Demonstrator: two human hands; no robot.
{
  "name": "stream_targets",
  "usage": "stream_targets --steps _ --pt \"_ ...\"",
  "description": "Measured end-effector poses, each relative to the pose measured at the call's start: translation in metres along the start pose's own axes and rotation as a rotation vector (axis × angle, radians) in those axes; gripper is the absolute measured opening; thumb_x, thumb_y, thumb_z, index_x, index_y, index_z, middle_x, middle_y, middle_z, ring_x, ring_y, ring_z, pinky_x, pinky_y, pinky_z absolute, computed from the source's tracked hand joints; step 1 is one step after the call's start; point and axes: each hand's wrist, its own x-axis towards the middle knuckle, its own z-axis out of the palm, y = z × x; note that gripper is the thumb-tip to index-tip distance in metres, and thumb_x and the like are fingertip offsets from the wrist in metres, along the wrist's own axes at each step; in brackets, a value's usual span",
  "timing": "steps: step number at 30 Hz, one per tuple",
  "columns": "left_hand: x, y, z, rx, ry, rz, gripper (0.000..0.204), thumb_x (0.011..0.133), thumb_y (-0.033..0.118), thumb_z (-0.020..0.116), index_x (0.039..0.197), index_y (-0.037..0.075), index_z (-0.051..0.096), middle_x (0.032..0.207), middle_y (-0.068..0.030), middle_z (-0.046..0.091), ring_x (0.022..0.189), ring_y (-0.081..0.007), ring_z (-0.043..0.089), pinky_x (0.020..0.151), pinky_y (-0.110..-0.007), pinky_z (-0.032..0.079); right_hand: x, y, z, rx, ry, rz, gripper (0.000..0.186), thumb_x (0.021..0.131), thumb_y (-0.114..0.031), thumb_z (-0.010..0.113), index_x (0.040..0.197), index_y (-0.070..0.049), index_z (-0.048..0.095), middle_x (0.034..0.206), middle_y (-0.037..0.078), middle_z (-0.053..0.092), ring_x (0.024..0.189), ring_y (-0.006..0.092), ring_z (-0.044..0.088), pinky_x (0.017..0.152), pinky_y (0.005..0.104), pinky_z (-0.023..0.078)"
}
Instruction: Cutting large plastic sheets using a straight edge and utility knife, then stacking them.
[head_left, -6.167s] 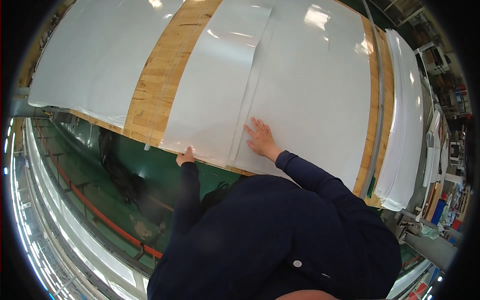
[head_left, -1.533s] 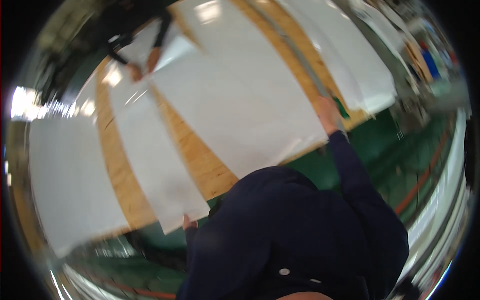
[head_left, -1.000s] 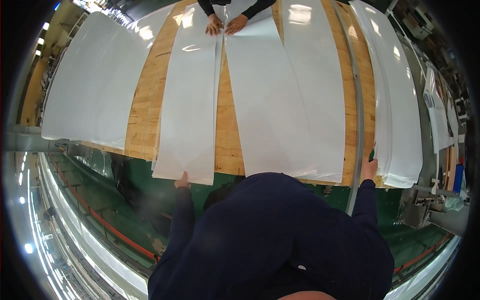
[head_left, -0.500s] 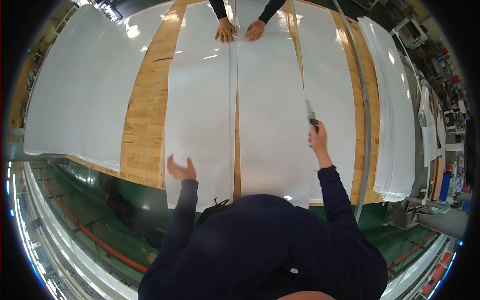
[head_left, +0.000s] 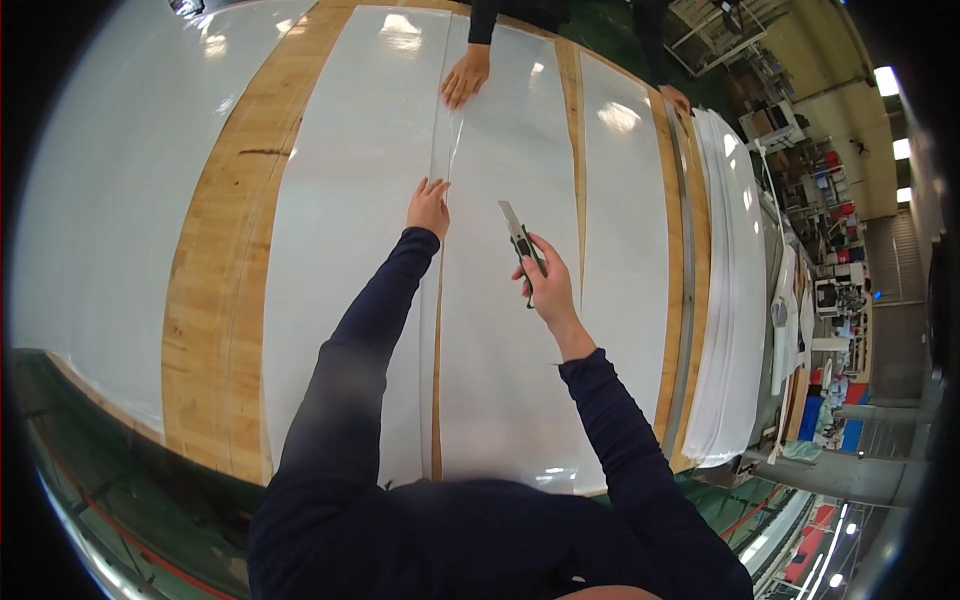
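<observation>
My right hand [head_left: 550, 290] grips a snap-off utility knife [head_left: 527, 255] with a green and black handle. Its bare blade points forward, over the middle white sheet [head_left: 510, 370]. To the left, my left hand [head_left: 428, 212] rests with fingers apart at the seam beside the left white sheet [head_left: 350, 200]. Below that hand, a narrow gap shows the wooden tabletop [head_left: 437, 400]. Beyond my left hand, a co-worker's hand [head_left: 466, 80] presses on the sheets along the same seam.
A long metal strip [head_left: 688, 300] runs along the table's right side, with another co-worker's hand [head_left: 676, 98] near its far end. A stack of white sheets [head_left: 728, 300] lies at the right edge. A large white sheet [head_left: 110, 220] covers the left side.
My left hand has moved forward and right to the seam. My right hand has brought the knife left, away from the right-hand gap. A co-worker's hand has left the middle sheet.
</observation>
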Motion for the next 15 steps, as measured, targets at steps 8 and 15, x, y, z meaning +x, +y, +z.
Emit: stream_targets --steps 8,15 --pt "0.084 -0.004 0.011 0.374 -0.256 -0.237 0.065 0.088 0.026 0.063 0.15 0.021 0.045 0.164 0.0014 0.033 0.153 -0.0372 0.019 0.118 -0.066 0.022 0.078 0.021 0.008 0.011 -0.002 0.019 0.045 0.102 -0.017 0.054 0.146 -0.005 0.047 0.079 0.007 0.066 0.058 0.0083 0.053 0.055 0.0243 0.046" --pt "0.119 0.003 0.019 0.371 -0.212 -0.313 0.054 0.085 0.021 0.065 0.138 0.017 0.053 0.151 -0.004 0.045 0.147 -0.0458 0.026 0.112 -0.071 0.028 0.138 0.033 0.022 -0.047 -0.04 -0.012 0.045 0.102 -0.017 0.056 0.145 -0.005 0.048 0.08 0.006 0.067 0.058 0.0079 0.053 0.055 0.0238 0.046"
